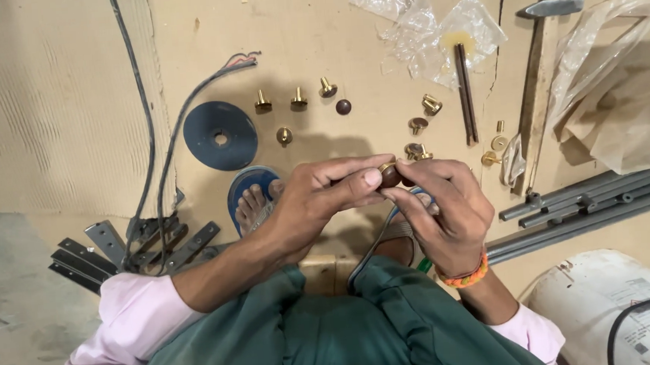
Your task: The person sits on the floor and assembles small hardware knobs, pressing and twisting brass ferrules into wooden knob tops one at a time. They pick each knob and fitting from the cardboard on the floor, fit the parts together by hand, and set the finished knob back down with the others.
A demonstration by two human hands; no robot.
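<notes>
My left hand (319, 202) and my right hand (443, 209) meet in front of me over the floor. Between their fingertips they pinch a small brown knob with a brass base (390, 174). Both hands grip it, thumb and fingers closed around it. Several more brass knob screws (298, 100) lie in a loose row on the cardboard beyond my hands, and a dark brown cap (344, 107) lies beside them. My feet in blue sandals (249, 191) rest under my hands.
A dark blue disc (220, 135) lies left of the screws, with cables (149, 140) running past it. Flat metal brackets (118, 248) are at left. A hammer (540, 71), thin rods (466, 95), plastic bags (436, 25), grey metal tubes (589, 204) and a white container (611, 308) are at right.
</notes>
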